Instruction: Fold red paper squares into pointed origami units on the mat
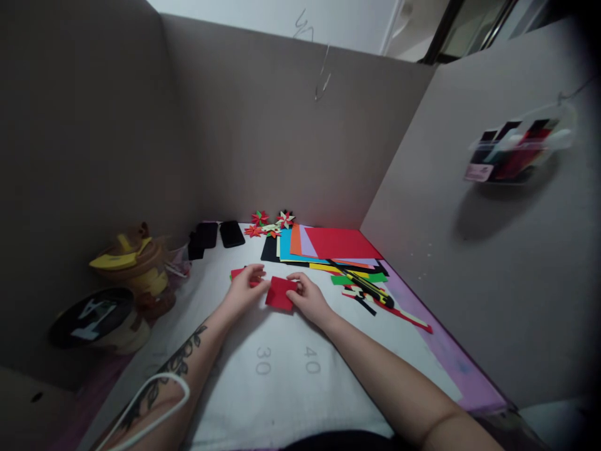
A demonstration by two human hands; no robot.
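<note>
A small red paper square (280,293) lies tilted on the white cutting mat (282,369) between my hands. My right hand (307,299) pinches its right edge with curled fingers. On the other side my left hand (245,287) rests beside the square's left edge, fingers bent over another red paper piece (237,273) that partly shows under it. Whether the left fingers grip that piece or only press on it is unclear.
A stack of coloured paper sheets (328,245) lies behind, with paper strips (375,294) and a yellow-black utility knife (369,287) to its right. Folded paper stars (270,224) and two black phones (220,234) sit by the back wall. Yellow-lidded containers (126,269) stand left. Grey partitions enclose the desk.
</note>
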